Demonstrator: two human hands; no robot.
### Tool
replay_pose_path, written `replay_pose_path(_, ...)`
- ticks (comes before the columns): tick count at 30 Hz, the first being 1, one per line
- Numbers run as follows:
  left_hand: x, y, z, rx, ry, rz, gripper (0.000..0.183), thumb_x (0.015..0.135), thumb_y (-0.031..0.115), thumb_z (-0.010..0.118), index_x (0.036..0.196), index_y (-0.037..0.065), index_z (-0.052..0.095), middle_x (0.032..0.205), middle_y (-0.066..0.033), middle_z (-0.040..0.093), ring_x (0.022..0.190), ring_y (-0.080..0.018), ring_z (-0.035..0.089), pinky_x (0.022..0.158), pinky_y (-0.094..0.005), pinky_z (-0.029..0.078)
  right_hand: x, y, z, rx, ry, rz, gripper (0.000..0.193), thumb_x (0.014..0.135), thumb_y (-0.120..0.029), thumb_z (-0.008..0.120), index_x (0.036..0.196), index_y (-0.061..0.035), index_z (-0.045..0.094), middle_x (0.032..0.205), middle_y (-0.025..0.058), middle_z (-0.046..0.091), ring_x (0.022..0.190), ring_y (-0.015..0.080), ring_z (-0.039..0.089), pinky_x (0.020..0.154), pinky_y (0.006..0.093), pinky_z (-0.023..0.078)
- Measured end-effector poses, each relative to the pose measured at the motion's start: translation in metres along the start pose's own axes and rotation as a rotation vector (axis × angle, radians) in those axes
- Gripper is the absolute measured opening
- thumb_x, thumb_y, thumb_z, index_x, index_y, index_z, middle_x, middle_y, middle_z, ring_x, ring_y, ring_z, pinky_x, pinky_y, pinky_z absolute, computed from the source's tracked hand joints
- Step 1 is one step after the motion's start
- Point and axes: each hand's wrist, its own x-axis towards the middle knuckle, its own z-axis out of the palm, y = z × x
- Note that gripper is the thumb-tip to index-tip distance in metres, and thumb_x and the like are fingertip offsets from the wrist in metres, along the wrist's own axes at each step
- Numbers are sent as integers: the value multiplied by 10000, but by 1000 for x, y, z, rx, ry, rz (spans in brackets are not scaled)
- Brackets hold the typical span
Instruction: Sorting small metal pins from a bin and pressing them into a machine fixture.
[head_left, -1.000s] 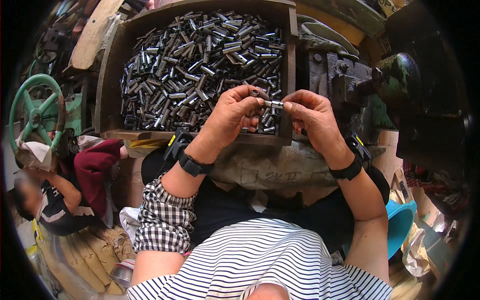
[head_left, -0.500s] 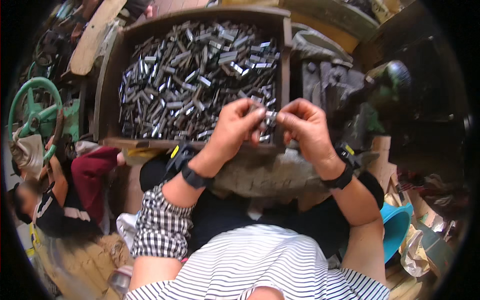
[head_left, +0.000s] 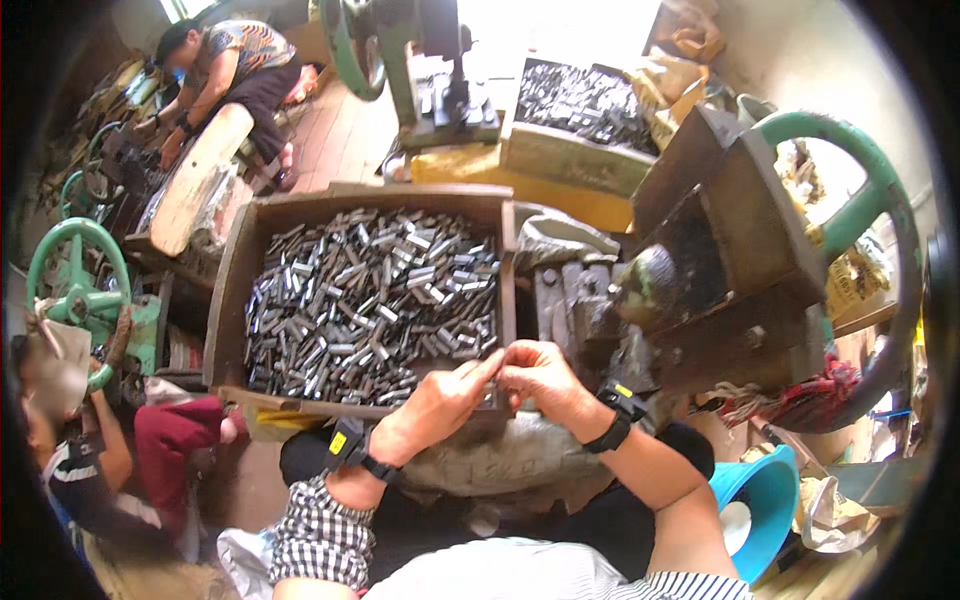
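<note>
My left hand (head_left: 436,404) and my right hand (head_left: 548,382) meet fingertip to fingertip over the near right corner of a wooden box (head_left: 508,300). Both are closed in a pinch on a small metal piece, which shows between them in the earlier picture; the fingers now hide it almost wholly. Many short, shiny metal pieces (head_left: 370,300) lie heaped in the box. To its right is a machine bed with dark metal blocks (head_left: 575,300), next to a worn green and grey rounded machine part (head_left: 645,283).
A large machine with a green handwheel (head_left: 885,190) stands on the right. Another green handwheel (head_left: 75,280) and a seated person (head_left: 95,470) are at the left. A second person (head_left: 235,85) works at the back left. A blue tub (head_left: 775,500) stands at the lower right.
The view has tilted up, bringing the back of the room and the large machine into sight. My hands have drawn closer together, and the metal piece is now covered by the fingers.
</note>
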Motion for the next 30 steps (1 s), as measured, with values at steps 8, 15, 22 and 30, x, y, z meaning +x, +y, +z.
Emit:
replay_pose_path(8, 7, -38, -24, -1374, 351, -624, 185, 887, 105, 523, 1065, 52, 524, 908, -121, 629, 746, -204, 662, 556, -246, 544, 17, -14, -9, -577, 309, -499, 93, 842, -68, 615, 911, -8, 598, 762, 75, 621, 551, 135, 570, 492, 257, 459)
replay_pose_path(15, -14, -62, -38, -1500, 559, -574, 119, 888, 66, 513, 1003, 55, 543, 969, -143, 631, 878, -244, 658, 569, -248, 568, 83, -26, 9, -1649, 276, -914, 90, 757, -16, 559, 847, -23, 564, 838, 171, 567, 659, 311, 617, 574, 373, 514)
replay_pose_path(22, -9, -50, -36, -1107, 447, -653, 143, 837, 44, 529, 973, 60, 571, 793, -60, 629, 638, -113, 622, 459, -196, 474, 102, -24, 13, -1802, 307, -759, 69, 750, -68, 589, 808, -32, 598, 882, 152, 579, 766, 292, 642, 639, 370, 523)
replay_pose_path(30, 0, -40, -17, 136, -91, -273, 232, 728, 201, 686, 888, 40, 639, 777, -158, 627, 757, -330, 616, 664, -390, 481, 27, -16, 11, -475, 282, -299, 119, 785, -41, 677, 830, 37, 599, 689, 27, 594, 603, 50, 552, 489, 200, 467)
